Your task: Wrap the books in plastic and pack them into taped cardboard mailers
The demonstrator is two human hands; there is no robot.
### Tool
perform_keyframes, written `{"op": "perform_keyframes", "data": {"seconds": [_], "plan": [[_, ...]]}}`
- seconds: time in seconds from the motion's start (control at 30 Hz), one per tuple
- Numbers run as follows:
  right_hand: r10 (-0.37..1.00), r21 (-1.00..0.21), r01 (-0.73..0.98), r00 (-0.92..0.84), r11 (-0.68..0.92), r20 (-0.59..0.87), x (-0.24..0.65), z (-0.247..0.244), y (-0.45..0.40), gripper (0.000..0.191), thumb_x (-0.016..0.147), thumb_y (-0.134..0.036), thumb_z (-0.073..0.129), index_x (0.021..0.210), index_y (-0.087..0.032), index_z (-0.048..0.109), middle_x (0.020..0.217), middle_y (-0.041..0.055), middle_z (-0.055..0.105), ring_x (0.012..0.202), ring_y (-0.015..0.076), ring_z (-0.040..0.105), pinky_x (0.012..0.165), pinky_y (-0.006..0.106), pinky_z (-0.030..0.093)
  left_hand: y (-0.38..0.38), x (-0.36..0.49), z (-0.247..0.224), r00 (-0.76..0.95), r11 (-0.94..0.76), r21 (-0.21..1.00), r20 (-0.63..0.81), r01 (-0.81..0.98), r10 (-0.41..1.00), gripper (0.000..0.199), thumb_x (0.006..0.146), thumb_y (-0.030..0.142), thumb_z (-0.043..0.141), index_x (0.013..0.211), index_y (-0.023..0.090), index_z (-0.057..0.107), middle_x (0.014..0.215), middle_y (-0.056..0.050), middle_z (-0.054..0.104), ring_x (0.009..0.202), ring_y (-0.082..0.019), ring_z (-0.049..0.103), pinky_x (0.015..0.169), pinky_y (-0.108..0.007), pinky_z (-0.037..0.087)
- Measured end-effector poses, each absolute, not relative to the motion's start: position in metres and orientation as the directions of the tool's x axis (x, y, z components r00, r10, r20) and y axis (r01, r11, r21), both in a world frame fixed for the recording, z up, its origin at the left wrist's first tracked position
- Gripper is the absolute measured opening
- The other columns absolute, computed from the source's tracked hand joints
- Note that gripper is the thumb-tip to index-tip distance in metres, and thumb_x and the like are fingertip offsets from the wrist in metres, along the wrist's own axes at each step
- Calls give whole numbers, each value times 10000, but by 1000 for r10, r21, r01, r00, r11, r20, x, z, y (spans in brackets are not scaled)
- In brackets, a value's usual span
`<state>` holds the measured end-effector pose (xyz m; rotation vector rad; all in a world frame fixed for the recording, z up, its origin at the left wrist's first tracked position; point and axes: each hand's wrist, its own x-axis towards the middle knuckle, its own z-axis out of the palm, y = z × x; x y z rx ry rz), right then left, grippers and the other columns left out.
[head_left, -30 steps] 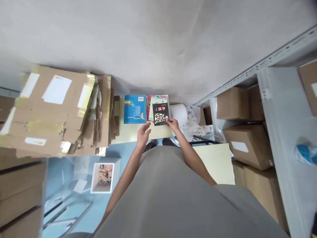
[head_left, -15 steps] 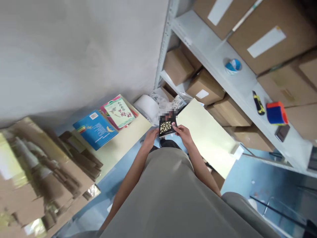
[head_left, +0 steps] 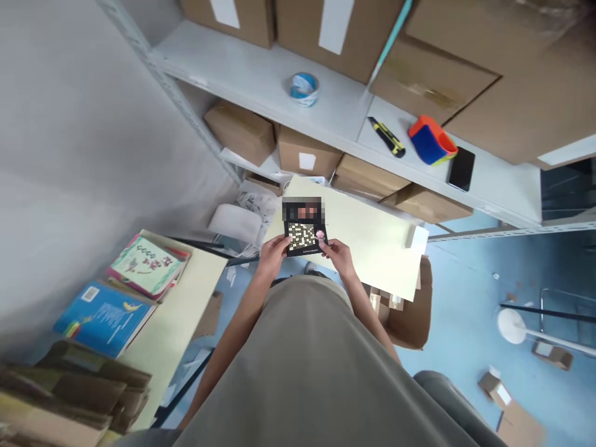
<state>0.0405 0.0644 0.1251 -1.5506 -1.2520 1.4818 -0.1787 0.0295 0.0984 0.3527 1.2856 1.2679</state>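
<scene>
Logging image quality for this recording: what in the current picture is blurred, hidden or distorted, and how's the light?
Head view: a pixelated patch covers the upper part of the black book; head view: cardboard at lower left looks smeared; head view: boxes at upper right seem stretched; head view: soft light, no strong glare on the phone.

Fairly bright, soft light, wide-angle stretch at edges, lower-left cardboard (head_left: 79, 388) blurry, pixelation across top of black booklet (head_left: 302, 237).
</scene>
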Motion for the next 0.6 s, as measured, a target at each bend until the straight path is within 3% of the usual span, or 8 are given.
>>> {"op": "perform_keyframes", "data": {"seconds": [0.13,0.2,0.37,0.5,0.6], "plan": [[995,-880,465,71,-97,-72,99,129,86,512,916,-660,697,1140,-204,763,1213,170,767,1098,319,734,911,453,623,68,-113,108,-272,337,826,-487,-451,830,565,630,501,966,1054,153,830,1045,-101,832,960,-245,771,862,-353,615],[997,-860,508,71,-34,3,114,137,93,511,972,-612,654,1264,-202,744,1320,179,742,1188,325,717,986,473,617,81,-81,113,-304,326,858,-458,-397,835,547,638,480,968,1057,150,845,1033,-94,836,934,-233,768,857,-340,612],[989,-930,338,46,-145,-138,119,155,103,626,880,-641,774,1347,-228,712,1309,129,772,1037,289,773,901,420,656,84,-15,131,-228,284,953,-302,-108,926,411,791,443,886,1111,186,867,1084,-68,845,1034,-280,782,967,-400,620],[973,-950,229,144,-212,-182,129,150,115,453,959,-648,661,1047,-214,760,937,60,804,817,244,741,762,361,615,80,0,140,-74,191,977,-184,93,980,404,858,435,856,1209,236,846,1250,-67,817,1201,-301,754,1141,-440,554],[975,-979,76,133,-192,-181,146,143,121,456,959,-647,665,944,-199,749,886,43,781,839,237,717,789,345,588,87,-12,139,-125,176,981,-164,87,978,532,884,496,839,1343,237,772,1391,-111,753,1272,-286,718,1172,-444,531]]}}
